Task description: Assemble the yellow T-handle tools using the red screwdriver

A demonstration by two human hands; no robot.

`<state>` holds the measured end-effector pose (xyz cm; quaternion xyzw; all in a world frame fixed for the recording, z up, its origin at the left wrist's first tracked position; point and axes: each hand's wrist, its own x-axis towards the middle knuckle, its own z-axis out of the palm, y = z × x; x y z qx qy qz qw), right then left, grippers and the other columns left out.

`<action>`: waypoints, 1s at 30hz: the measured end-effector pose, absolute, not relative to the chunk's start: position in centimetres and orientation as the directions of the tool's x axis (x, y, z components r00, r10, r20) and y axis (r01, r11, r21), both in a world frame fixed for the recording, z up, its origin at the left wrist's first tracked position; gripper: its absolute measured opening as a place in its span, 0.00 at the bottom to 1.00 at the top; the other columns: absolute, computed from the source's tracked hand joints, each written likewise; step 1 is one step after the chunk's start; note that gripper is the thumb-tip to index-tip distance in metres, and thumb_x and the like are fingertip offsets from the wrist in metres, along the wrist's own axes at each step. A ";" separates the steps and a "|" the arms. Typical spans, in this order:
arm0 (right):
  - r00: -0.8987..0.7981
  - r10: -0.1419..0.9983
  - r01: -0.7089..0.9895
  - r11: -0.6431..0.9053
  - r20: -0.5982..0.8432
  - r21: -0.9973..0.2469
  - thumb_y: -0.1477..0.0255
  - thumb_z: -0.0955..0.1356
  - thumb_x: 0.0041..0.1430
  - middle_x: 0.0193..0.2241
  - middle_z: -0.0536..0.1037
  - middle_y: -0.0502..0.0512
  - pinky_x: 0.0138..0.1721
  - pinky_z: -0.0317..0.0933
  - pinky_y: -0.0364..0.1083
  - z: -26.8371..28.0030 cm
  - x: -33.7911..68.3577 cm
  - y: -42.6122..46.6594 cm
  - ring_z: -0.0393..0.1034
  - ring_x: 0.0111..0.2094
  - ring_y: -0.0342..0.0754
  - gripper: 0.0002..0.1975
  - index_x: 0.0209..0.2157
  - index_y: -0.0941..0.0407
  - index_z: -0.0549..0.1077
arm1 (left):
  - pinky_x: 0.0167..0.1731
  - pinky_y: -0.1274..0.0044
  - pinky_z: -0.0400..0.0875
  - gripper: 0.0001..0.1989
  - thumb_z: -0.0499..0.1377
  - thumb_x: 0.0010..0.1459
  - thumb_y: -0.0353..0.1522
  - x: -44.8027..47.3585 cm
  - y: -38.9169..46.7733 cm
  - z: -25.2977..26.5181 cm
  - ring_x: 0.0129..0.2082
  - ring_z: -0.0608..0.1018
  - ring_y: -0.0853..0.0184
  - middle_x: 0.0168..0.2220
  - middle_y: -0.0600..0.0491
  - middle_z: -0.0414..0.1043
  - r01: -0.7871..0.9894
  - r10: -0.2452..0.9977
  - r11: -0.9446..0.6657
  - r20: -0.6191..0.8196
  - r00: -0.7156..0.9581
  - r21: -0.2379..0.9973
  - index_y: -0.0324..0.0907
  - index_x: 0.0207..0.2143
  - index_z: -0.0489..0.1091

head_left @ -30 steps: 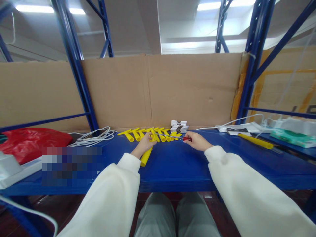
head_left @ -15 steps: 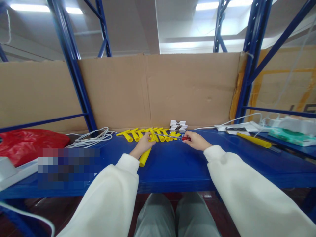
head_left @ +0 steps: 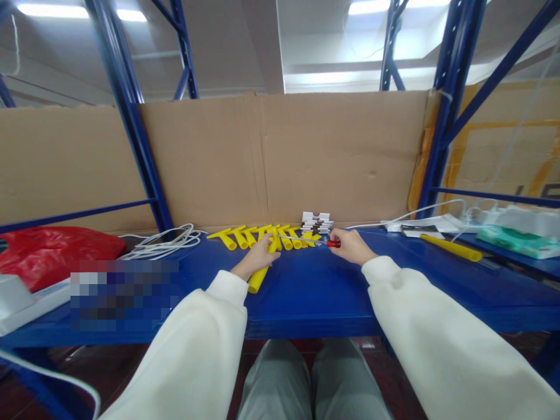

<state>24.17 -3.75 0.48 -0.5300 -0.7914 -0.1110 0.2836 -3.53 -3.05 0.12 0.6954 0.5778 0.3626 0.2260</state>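
My left hand point(head_left: 261, 256) is closed around a yellow T-shaped tool point(head_left: 259, 281), its round tubular handle slanting toward me over the blue shelf. In my right hand point(head_left: 351, 246) is a screwdriver with a red handle point(head_left: 333, 242), gripped by the fingertips. Its thin metal shaft point(head_left: 297, 238) points left, with the tip at the head of the yellow tool beside my left fingers; the exact contact is too small to make out. Several similar yellow T-shaped tools point(head_left: 227, 240) lie in a row behind my hands. Behind the screwdriver sits a stack of white-and-black flat pieces point(head_left: 315, 223).
A cardboard sheet point(head_left: 341, 157) closes off the back of the blue shelf point(head_left: 315, 291). On the left are a coiled white cable point(head_left: 164, 242), a red plastic bag point(head_left: 56, 254) and a blurred patch. A yellow tube-like piece point(head_left: 452, 248) and a green-white packet point(head_left: 518, 240) lie right.
My right fingers have shifted slightly on the screwdriver, and more of its handle's front end shows. My left hand keeps hold of the yellow tool. The view has moved very slightly.
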 end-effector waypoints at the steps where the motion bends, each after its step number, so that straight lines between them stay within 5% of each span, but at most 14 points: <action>1: -0.266 0.776 0.910 0.398 0.571 -0.117 0.74 0.67 0.51 0.26 0.77 0.51 0.34 0.52 0.44 0.6 24.1 -3.8 0.70 0.28 0.48 0.03 0.28 0.53 0.67 | 0.26 0.79 0.73 0.34 0.62 0.53 0.28 -3.5 -3.1 0.1 0.24 0.78 0.72 0.60 0.38 0.67 0.643 0.969 -0.230 0.234 0.081 0.730 0.39 0.62 0.58; 6: -0.228 0.790 0.937 0.337 0.570 -0.092 0.74 0.67 0.51 0.27 0.78 0.52 0.34 0.52 0.44 0.6 24.0 -4.0 0.71 0.30 0.50 0.04 0.29 0.53 0.67 | 0.41 0.73 0.76 0.34 0.62 0.53 0.28 -3.3 -3.0 0.2 0.44 0.81 0.60 0.62 0.38 0.65 0.630 0.953 -0.279 0.289 0.090 0.725 0.39 0.62 0.60; 11: -0.140 0.852 0.965 0.232 0.505 -0.124 0.74 0.68 0.53 0.35 0.81 0.56 0.32 0.55 0.44 0.3 24.0 -3.9 0.74 0.34 0.52 0.10 0.39 0.53 0.71 | 0.62 0.71 0.59 0.26 0.59 0.56 0.27 -2.9 -2.8 0.3 0.63 0.67 0.58 0.63 0.39 0.64 0.692 0.930 -0.326 0.350 0.112 0.644 0.36 0.58 0.65; 17: -0.220 0.846 0.960 0.275 0.487 -0.044 0.76 0.64 0.56 0.39 0.82 0.60 0.39 0.58 0.47 0.6 24.1 -3.8 0.75 0.40 0.54 0.11 0.38 0.55 0.77 | 0.59 0.69 0.62 0.23 0.55 0.59 0.26 -2.5 -2.6 0.2 0.59 0.72 0.59 0.58 0.43 0.71 0.794 0.924 -0.314 0.358 0.131 0.521 0.40 0.58 0.64; 24: -0.235 0.838 0.958 0.286 0.492 -0.029 0.73 0.63 0.57 0.38 0.81 0.61 0.42 0.55 0.50 0.4 24.0 -3.7 0.72 0.42 0.55 0.11 0.35 0.56 0.77 | 0.49 0.70 0.68 0.21 0.57 0.58 0.31 -1.4 -3.6 2.2 0.51 0.77 0.54 0.48 0.39 0.76 0.951 0.945 -0.193 0.306 0.114 0.241 0.39 0.54 0.65; 30: -0.243 0.853 0.958 0.285 0.462 -0.023 0.76 0.63 0.57 0.39 0.79 0.61 0.41 0.57 0.48 0.2 24.4 -3.4 0.72 0.42 0.54 0.11 0.35 0.56 0.77 | 0.48 0.71 0.69 0.24 0.56 0.59 0.30 -1.0 -4.0 1.9 0.51 0.78 0.55 0.50 0.38 0.75 0.953 0.944 -0.185 0.313 0.104 0.241 0.37 0.58 0.62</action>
